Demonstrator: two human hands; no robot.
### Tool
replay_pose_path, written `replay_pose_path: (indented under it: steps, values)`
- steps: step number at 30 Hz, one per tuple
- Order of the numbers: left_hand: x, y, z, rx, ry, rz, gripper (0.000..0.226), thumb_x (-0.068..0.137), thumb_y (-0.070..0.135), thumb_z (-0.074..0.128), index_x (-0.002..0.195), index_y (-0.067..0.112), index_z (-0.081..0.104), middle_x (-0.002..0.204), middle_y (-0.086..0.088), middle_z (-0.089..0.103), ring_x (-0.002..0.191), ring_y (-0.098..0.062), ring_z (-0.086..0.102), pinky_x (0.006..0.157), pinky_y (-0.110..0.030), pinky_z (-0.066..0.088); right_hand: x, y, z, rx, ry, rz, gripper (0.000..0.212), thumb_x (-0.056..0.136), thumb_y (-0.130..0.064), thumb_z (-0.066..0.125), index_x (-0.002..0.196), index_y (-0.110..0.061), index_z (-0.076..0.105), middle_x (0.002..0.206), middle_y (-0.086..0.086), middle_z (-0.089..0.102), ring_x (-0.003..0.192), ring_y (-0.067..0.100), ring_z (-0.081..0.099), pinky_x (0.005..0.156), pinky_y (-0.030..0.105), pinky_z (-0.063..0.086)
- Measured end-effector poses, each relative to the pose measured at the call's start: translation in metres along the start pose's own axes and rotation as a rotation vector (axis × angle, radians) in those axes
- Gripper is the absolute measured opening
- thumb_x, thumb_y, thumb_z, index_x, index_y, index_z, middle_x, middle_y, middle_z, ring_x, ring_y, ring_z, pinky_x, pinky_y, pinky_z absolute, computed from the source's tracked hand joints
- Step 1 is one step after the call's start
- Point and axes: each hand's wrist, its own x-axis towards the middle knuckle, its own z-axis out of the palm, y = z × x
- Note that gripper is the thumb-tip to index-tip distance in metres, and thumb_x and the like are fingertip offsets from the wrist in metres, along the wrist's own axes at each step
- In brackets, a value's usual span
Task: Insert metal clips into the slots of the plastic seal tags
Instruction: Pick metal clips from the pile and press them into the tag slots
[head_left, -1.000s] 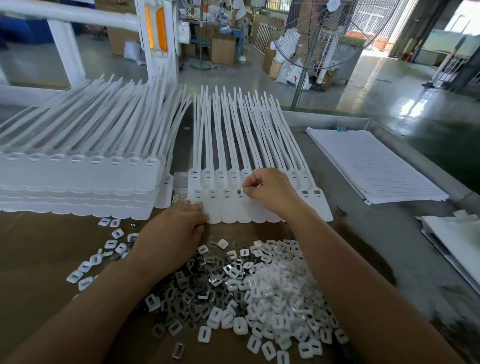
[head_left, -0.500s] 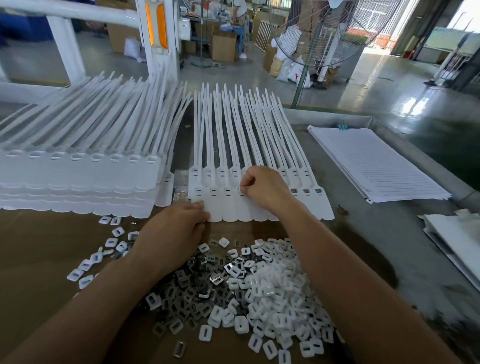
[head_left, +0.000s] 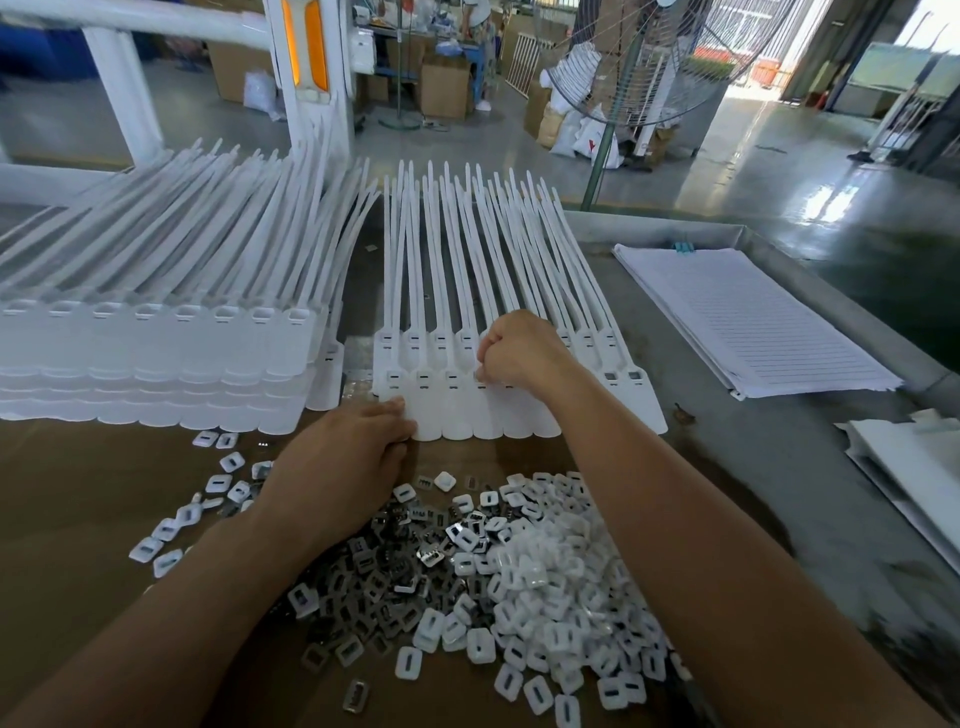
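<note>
Nearest me, the metal clips (head_left: 395, 582) lie loose in a heap on the bench (head_left: 78, 493), in no bin, mixed with small white plastic pieces (head_left: 550, 582). My left hand (head_left: 343, 462) lies relaxed, holding nothing, its fingertips pressing the lower edge of the row of seal tags (head_left: 452, 415). Beyond it, my right hand (head_left: 519, 353) is curled tight, fingertips pinched at one slot mid-row; any clip between them is hidden. I should pin the row firmly, square the clip to the slot and push straight. Further left stand stacked tags (head_left: 156, 358). Far right, the bench's raised rim (head_left: 831, 291) encloses lined paper sheets (head_left: 753, 322).
</note>
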Motion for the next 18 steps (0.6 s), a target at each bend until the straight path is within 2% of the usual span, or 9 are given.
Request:
replay_pose_path:
  steps: [3, 6, 10, 12, 15, 18]
  values:
    - [0.000, 0.000, 0.000, 0.003, -0.005, 0.002, 0.031, 0.091, 0.018, 0.049, 0.119, 0.023, 0.061, 0.138, 0.005, 0.046, 0.125, -0.011, 0.043, 0.100, -0.021, 0.030, 0.002, 0.000, 0.000, -0.008, -0.006, -0.003, 0.030, 0.081, -0.021, 0.069, 0.108, -0.009, 0.063, 0.109, 0.005, 0.063, 0.100, 0.022, 0.059, 0.085, 0.032, 0.048]
    - [0.000, 0.000, 0.000, 0.000, -0.005, 0.000, 0.031, 0.091, 0.019, 0.048, 0.119, 0.023, 0.060, 0.138, 0.006, 0.045, 0.125, -0.011, 0.043, 0.101, -0.020, 0.029, -0.001, 0.000, -0.001, -0.064, -0.025, -0.024, 0.034, 0.083, -0.025, 0.066, 0.112, -0.008, 0.061, 0.115, 0.005, 0.061, 0.105, 0.023, 0.057, 0.091, 0.035, 0.048]
    - [0.001, 0.001, 0.000, 0.005, -0.006, 0.000, 0.031, 0.091, 0.019, 0.048, 0.119, 0.024, 0.060, 0.138, 0.007, 0.045, 0.126, -0.011, 0.043, 0.101, -0.021, 0.030, -0.010, 0.004, -0.005, -0.008, 0.001, -0.087, 0.018, 0.084, -0.019, 0.066, 0.096, -0.007, 0.068, 0.106, 0.003, 0.064, 0.099, 0.019, 0.059, 0.078, 0.024, 0.044]
    - [0.001, 0.001, 0.000, 0.007, -0.009, 0.002, 0.031, 0.091, 0.019, 0.049, 0.120, 0.024, 0.060, 0.139, 0.006, 0.045, 0.126, -0.011, 0.042, 0.102, -0.021, 0.030, -0.018, 0.005, -0.007, 0.031, 0.005, -0.128, 0.009, 0.085, -0.015, 0.064, 0.091, -0.011, 0.068, 0.111, 0.002, 0.063, 0.104, 0.017, 0.057, 0.083, 0.024, 0.042]
    - [0.001, 0.001, 0.000, 0.005, -0.007, 0.003, 0.031, 0.090, 0.017, 0.050, 0.118, 0.023, 0.061, 0.137, 0.006, 0.047, 0.125, -0.011, 0.044, 0.100, -0.021, 0.031, -0.026, 0.005, -0.011, 0.063, -0.019, -0.159, 0.015, 0.087, -0.006, 0.058, 0.097, -0.010, 0.068, 0.119, 0.004, 0.061, 0.109, 0.018, 0.055, 0.092, 0.027, 0.042]
    - [0.001, 0.002, -0.001, -0.001, -0.003, 0.009, 0.031, 0.089, 0.016, 0.051, 0.117, 0.022, 0.062, 0.136, 0.005, 0.048, 0.124, -0.012, 0.045, 0.100, -0.021, 0.032, -0.032, 0.010, -0.013, 0.144, -0.049, -0.166, 0.016, 0.088, -0.006, 0.056, 0.099, -0.012, 0.065, 0.114, 0.002, 0.061, 0.101, 0.015, 0.054, 0.086, 0.024, 0.042]
